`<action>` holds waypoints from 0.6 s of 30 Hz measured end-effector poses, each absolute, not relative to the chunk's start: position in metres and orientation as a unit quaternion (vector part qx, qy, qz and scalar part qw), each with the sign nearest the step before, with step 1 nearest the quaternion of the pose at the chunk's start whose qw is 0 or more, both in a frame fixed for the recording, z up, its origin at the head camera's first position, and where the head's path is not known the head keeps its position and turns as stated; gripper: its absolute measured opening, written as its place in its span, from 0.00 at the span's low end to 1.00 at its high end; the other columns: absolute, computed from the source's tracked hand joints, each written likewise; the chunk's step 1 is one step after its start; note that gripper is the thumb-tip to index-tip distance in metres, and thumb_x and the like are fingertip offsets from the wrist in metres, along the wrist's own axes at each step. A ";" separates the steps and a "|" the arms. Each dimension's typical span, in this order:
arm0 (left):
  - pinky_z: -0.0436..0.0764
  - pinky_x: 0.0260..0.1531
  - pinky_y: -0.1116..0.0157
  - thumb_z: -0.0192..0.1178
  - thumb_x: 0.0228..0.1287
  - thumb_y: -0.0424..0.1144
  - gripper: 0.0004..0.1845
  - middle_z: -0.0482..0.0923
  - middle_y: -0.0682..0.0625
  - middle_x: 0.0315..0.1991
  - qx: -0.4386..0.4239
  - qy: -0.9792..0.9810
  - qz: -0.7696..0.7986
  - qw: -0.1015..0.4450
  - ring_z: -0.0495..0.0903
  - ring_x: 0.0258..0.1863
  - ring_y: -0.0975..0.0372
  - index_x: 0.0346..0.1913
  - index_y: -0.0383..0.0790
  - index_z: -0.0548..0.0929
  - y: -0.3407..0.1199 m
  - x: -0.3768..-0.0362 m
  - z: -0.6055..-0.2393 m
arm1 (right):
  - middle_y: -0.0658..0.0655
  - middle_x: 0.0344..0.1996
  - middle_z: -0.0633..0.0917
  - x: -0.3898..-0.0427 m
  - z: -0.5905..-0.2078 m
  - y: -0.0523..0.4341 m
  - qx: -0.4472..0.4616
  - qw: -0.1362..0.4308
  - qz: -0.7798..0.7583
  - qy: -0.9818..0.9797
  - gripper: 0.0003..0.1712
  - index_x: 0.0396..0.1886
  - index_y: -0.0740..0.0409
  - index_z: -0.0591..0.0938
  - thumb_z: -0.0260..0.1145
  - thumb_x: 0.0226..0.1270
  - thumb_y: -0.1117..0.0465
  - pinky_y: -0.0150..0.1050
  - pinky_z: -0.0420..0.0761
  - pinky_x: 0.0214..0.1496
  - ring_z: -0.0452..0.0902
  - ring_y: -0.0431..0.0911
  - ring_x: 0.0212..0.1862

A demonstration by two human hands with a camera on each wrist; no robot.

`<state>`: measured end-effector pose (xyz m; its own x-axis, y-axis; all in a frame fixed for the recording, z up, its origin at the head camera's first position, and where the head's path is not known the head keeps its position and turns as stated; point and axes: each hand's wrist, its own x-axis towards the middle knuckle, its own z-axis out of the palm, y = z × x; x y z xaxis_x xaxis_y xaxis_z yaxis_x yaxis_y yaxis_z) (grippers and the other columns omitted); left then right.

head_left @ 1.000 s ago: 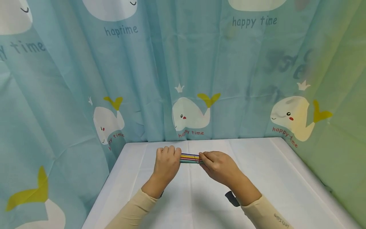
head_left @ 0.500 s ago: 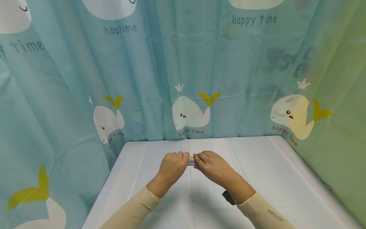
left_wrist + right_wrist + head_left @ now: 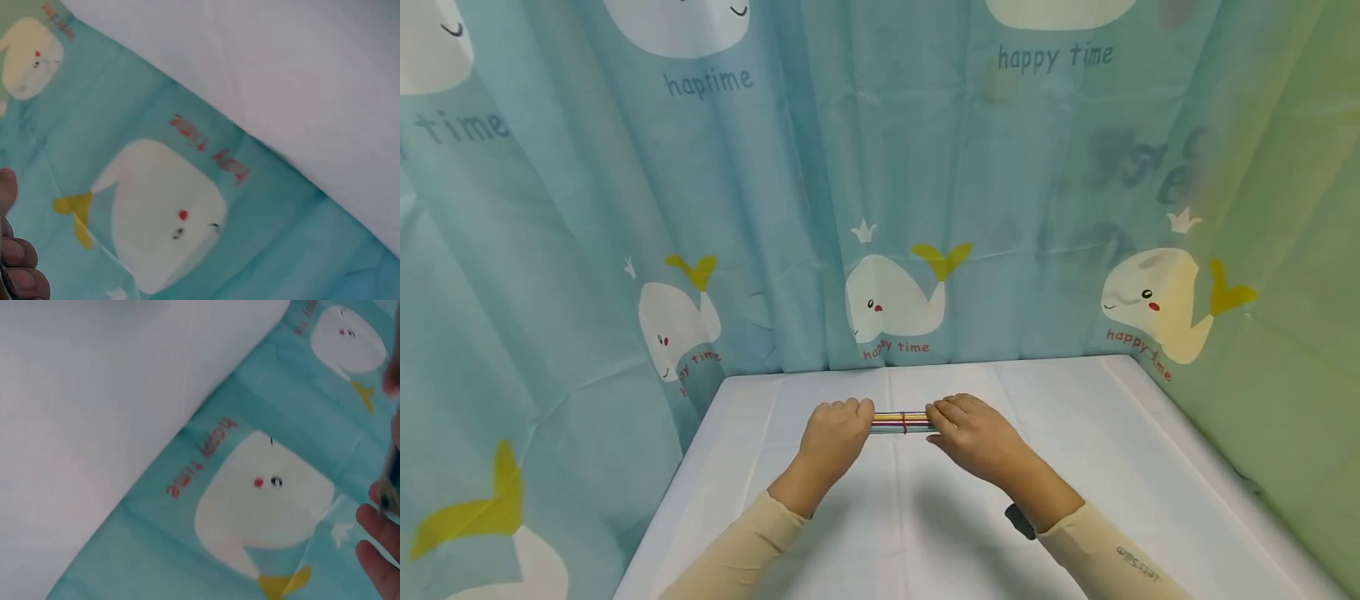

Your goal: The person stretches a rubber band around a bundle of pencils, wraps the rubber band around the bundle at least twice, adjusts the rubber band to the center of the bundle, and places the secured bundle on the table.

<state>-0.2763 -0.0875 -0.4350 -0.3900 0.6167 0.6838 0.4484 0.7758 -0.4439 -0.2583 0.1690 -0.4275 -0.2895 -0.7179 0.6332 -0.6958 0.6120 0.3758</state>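
Observation:
A bundle of coloured pencils (image 3: 887,422) lies sideways between my hands above the table, in the head view. Yellow, dark red, teal and dark ones show. Around the bundle's middle runs a thin red rubber band (image 3: 904,422). My left hand (image 3: 837,437) grips the left end in a fist, which hides that end. With fingers over the top and the thumb below, my right hand (image 3: 973,437) holds the right end. In the right wrist view only the fingers (image 3: 378,528) and a blurred end of the bundle (image 3: 391,484) show, at the right edge. Left fingers (image 3: 25,265) appear at the other view's lower left.
A white-covered table (image 3: 880,517) spreads beneath both hands. Behind it hangs a blue curtain (image 3: 775,208) printed with whales, and a greenish stretch (image 3: 1300,350) closes the right side. A dark wrist device (image 3: 1019,522) shows under the right forearm.
The hands came close together, then moved apart again, baring more of the pencils. The red band, earlier by the right fingertips, now stands at the middle, apart from both hands.

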 end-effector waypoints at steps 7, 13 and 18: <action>0.56 0.10 0.68 0.65 0.56 0.35 0.13 0.66 0.52 0.13 -0.338 -0.812 0.083 0.470 0.64 0.08 0.62 0.23 0.43 0.71 -0.071 -0.274 -0.435 | 0.56 0.31 0.83 -0.256 -0.432 0.144 0.425 0.432 -0.021 -0.795 0.24 0.41 0.68 0.82 0.78 0.49 0.57 0.38 0.81 0.33 0.82 0.46 0.29; 0.55 0.09 0.70 0.63 0.55 0.32 0.11 0.65 0.53 0.12 -0.347 -0.812 0.073 0.463 0.62 0.08 0.65 0.22 0.43 0.70 -0.065 -0.273 -0.443 | 0.54 0.32 0.85 -0.256 -0.434 0.126 0.423 0.441 -0.018 -0.791 0.25 0.40 0.65 0.84 0.78 0.51 0.51 0.37 0.81 0.35 0.83 0.45 0.30; 0.60 0.09 0.68 0.58 0.58 0.31 0.09 0.68 0.51 0.14 -0.333 -0.822 0.075 0.456 0.66 0.09 0.62 0.24 0.42 0.71 -0.080 -0.276 -0.443 | 0.57 0.38 0.87 -0.256 -0.433 0.140 0.420 0.429 0.005 -0.799 0.31 0.46 0.67 0.84 0.79 0.48 0.51 0.39 0.82 0.40 0.85 0.46 0.36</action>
<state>-0.2757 -0.0798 -0.4433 -0.3623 0.6152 0.7002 0.4791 0.7673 -0.4263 -0.2559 0.1397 -0.4330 -0.2782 -0.6678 0.6904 -0.6762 0.6466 0.3530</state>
